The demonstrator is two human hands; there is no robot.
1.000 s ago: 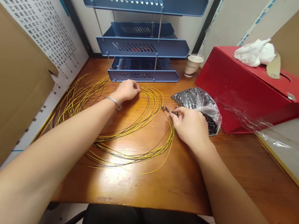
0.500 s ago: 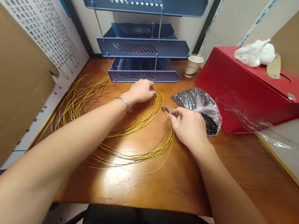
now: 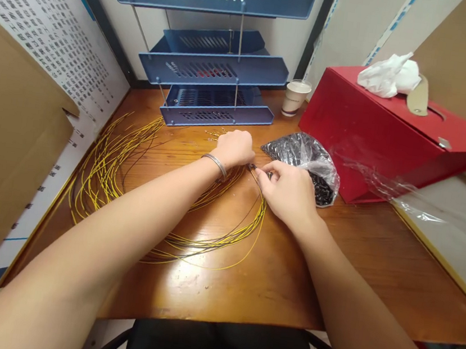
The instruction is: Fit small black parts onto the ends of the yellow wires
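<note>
My left hand (image 3: pixel 236 149), with a silver bangle at the wrist, is closed, and its fingertips are turned away from view. Whatever it grips is hidden. Right beside it, my right hand (image 3: pixel 288 192) pinches a small black connector (image 3: pixel 252 167) on the end of a wire. The fingertips of both hands nearly meet there. A loop of thin yellow and dark wires (image 3: pixel 225 241) curves over the desk below the hands, partly under my left forearm. Behind my right hand lies a clear plastic bag of small black parts (image 3: pixel 293 147).
More yellow wires (image 3: pixel 107 164) are coiled at the left. Bare wire ends (image 3: pixel 216 134) lie beyond my left hand. A blue tray rack (image 3: pixel 218 117) stands at the back, with a paper cup (image 3: pixel 295 98) beside it. A red box (image 3: pixel 349 126) topped with crumpled tissue fills the right rear.
My left hand has moved right, from the wire ends to my right hand's fingertips. My right hand keeps its pinch at the black connector. The whole view has shifted slightly.
</note>
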